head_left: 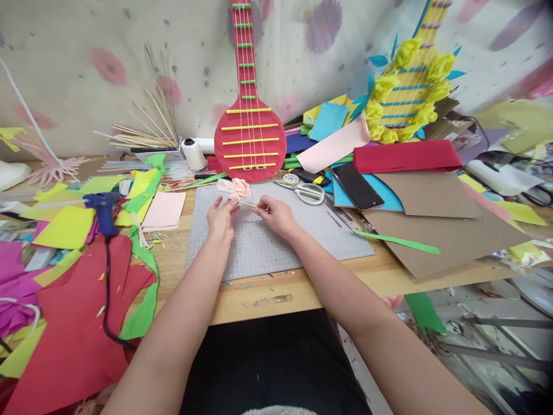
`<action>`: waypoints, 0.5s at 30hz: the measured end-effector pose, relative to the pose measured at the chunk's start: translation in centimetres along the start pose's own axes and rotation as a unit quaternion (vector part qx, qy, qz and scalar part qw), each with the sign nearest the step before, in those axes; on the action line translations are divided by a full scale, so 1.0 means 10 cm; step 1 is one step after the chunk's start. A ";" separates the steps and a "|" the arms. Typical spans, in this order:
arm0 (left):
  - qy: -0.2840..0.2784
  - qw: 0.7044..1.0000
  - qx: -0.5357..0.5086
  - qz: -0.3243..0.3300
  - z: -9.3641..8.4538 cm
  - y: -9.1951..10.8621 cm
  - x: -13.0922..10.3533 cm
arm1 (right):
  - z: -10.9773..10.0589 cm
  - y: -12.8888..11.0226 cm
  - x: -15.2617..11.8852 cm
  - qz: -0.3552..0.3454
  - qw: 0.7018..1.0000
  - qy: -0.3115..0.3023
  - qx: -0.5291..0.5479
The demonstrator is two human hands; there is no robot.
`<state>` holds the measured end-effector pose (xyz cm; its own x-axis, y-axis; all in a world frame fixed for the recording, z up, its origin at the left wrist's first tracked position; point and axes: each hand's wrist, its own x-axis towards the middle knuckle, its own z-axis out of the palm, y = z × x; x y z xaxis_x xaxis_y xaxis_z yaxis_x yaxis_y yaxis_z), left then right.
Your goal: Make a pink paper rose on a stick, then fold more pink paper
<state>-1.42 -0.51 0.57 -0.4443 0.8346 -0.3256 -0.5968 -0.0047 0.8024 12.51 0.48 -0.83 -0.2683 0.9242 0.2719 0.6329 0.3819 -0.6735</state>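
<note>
Over the grey cutting mat [254, 253], my right hand [275, 215] pinches one end of a thin wooden stick [247, 204]. At the stick's other end, my left hand [221, 219] has its fingers closed on a small piece of pale pink paper [234, 197]. Just beyond the fingertips lies a crumpled pink paper flower [240, 187]. A pair of white-handled scissors [311, 195] rests on the mat, right of my right hand. Left of the mat is a stack of pale pink paper squares [164, 210].
A red paper lute [250, 141] leans on the wall behind the mat; a yellow one [404, 98] with paper flowers stands right. A blue glue gun [103, 213] lies among coloured scraps at left. Brown cardboard [449, 242] and a black phone [358, 185] lie right.
</note>
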 end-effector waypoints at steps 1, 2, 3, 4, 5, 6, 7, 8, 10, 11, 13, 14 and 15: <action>0.003 1.000 -0.002 -0.007 0.00 0.01 0.00 | 0.00 0.00 0.00 0.000 1.000 0.001 -0.003; 0.006 1.000 -0.003 -0.013 0.00 0.01 0.00 | 0.00 0.00 0.00 0.000 1.000 0.002 -0.005; 0.009 1.000 -0.004 -0.017 0.00 0.02 0.00 | 0.00 0.01 0.00 0.002 1.000 0.003 -0.004; 0.009 1.000 -0.005 -0.021 0.00 0.02 0.00 | 0.00 0.01 0.00 0.004 1.000 0.002 -0.002; 0.009 1.000 -0.004 -0.023 0.00 0.02 0.00 | 0.00 0.01 0.00 0.008 1.000 -0.002 0.001; 0.009 1.000 -0.004 -0.024 -0.01 0.03 0.00 | 0.00 0.01 0.00 0.011 1.000 -0.007 0.006; 0.009 1.000 -0.003 -0.024 -0.01 0.02 0.00 | 0.00 0.01 0.00 0.013 1.000 -0.012 0.011; 0.009 1.000 -0.002 -0.022 -0.01 0.02 0.00 | -0.01 0.01 0.01 0.015 1.000 -0.017 0.017; 0.013 1.000 -0.003 -0.015 -0.01 0.02 0.00 | -0.01 0.00 0.01 0.016 0.999 -0.022 0.025; 0.015 1.000 -0.004 -0.011 0.00 0.02 0.01 | -0.02 0.00 0.01 0.015 0.999 -0.024 0.027; 0.020 1.000 -0.004 -0.008 0.00 0.01 0.01 | -0.02 0.00 0.01 0.016 0.999 -0.026 0.028; 0.023 1.000 -0.004 -0.007 0.01 0.01 0.01 | -0.01 0.00 0.01 0.015 0.999 -0.030 0.027; 0.025 1.000 -0.004 -0.006 0.01 0.01 0.01 | -0.01 0.00 0.01 0.015 0.999 -0.037 0.026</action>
<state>-1.44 -0.39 0.71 -0.4702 0.8062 -0.3590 -0.6071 -0.0002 0.7946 12.58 0.55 -0.72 -0.3033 0.9315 0.2010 0.6029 0.3509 -0.7165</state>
